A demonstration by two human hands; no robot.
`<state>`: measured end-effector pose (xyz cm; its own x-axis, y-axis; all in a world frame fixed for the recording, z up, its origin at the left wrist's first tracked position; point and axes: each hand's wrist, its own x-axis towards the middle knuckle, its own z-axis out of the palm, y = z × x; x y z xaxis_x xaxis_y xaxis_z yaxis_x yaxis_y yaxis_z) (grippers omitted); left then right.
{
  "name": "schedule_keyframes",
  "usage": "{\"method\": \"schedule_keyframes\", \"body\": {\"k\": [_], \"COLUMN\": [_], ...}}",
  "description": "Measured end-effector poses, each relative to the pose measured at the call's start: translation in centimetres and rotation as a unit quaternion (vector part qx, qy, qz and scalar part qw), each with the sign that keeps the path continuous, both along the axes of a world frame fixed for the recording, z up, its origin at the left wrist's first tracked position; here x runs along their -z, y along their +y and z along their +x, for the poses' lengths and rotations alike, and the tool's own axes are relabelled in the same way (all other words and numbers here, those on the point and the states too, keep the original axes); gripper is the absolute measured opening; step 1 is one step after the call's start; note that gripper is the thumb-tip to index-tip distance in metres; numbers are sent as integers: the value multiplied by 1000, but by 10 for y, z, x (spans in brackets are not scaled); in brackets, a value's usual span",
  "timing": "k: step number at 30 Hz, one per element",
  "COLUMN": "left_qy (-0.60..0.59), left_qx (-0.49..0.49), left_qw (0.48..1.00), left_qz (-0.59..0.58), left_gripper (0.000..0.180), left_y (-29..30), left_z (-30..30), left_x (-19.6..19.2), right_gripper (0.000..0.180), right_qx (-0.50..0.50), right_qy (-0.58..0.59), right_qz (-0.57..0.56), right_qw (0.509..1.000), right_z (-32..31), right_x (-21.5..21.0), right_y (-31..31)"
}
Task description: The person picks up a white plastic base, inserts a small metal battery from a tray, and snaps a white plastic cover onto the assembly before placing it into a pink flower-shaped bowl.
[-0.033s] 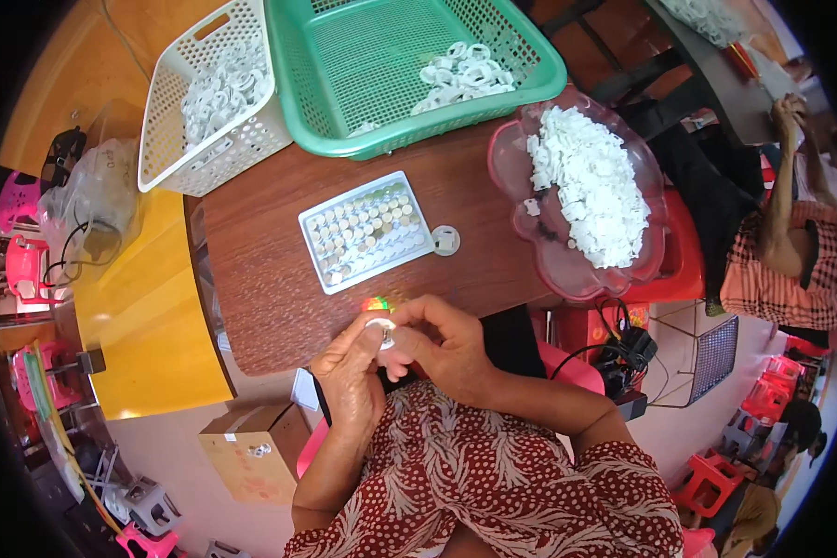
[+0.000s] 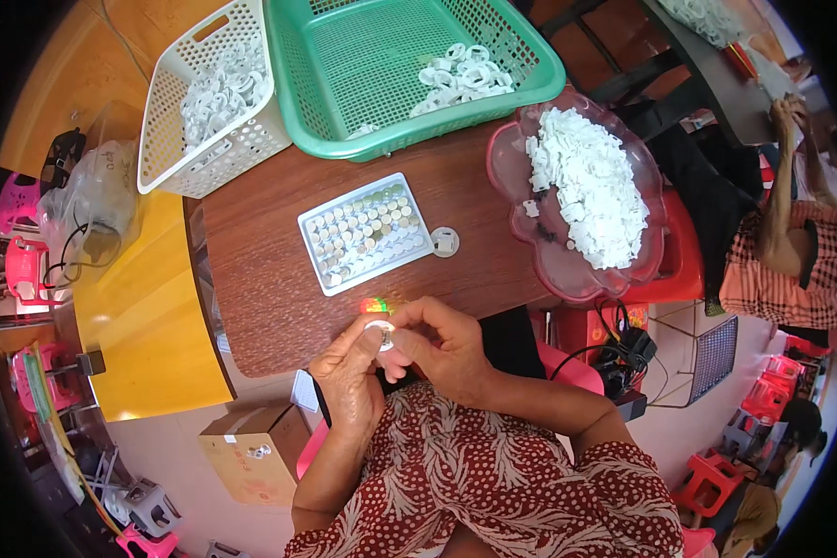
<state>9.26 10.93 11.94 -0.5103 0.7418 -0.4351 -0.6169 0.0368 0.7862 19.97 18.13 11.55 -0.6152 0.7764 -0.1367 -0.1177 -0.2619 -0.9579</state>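
Observation:
A small round white plastic piece (image 2: 381, 336) is pinched between my two hands above the near edge of the brown table. My left hand (image 2: 349, 370) grips it from the left with thumb and fingers, and my right hand (image 2: 448, 346) has its fingertips closed on its right side. Just beyond the fingertips glows a red, yellow and green light (image 2: 375, 305); what it comes from is hidden. Further up the table lies a pale tray (image 2: 402, 253) with rows of small round button cells (image 2: 363, 221). Beside its right edge rests a white disc (image 2: 445, 243).
A white basket (image 2: 219, 160) and a green basket (image 2: 418, 128), both holding white rings, stand at the back. On the right, a pink flower-shaped bowl (image 2: 504, 167) holds a heap of white pieces (image 2: 591, 191). A cardboard box (image 2: 251, 451) sits below left. Another person's arm (image 2: 783, 200) shows far right.

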Motion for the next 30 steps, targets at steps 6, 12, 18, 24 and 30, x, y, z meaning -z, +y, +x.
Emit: {"method": "schedule_keyframes", "body": {"k": [6, 12, 18, 24, 30], "left_qy": [47, 43, 57, 38, 57], "left_qx": [-1, 16, 46, 63, 53], "left_qw": [998, 999, 997, 997, 997], "left_qz": [-33, -17, -14, -9, -17], "left_gripper": [24, 25, 28, 29, 26], "left_y": [1, 1, 1, 2, 5], "left_z": [-3, -9, -7, -9, -8], "left_x": [-3, 1, 3, 5, 1], "right_gripper": [10, 16, 16, 16, 19], "right_qx": [8, 74, 124, 122, 76], "right_qy": [-93, -114, -146, -197, -240], "right_qz": [226, 345, 438, 477, 506], "right_qw": [970, 929, 878, 848, 825], "right_z": [4, 14, 9, 24, 47], "right_x": [7, 2, -2, -2, -3], "right_y": [6, 23, 50, 55, 33]}}
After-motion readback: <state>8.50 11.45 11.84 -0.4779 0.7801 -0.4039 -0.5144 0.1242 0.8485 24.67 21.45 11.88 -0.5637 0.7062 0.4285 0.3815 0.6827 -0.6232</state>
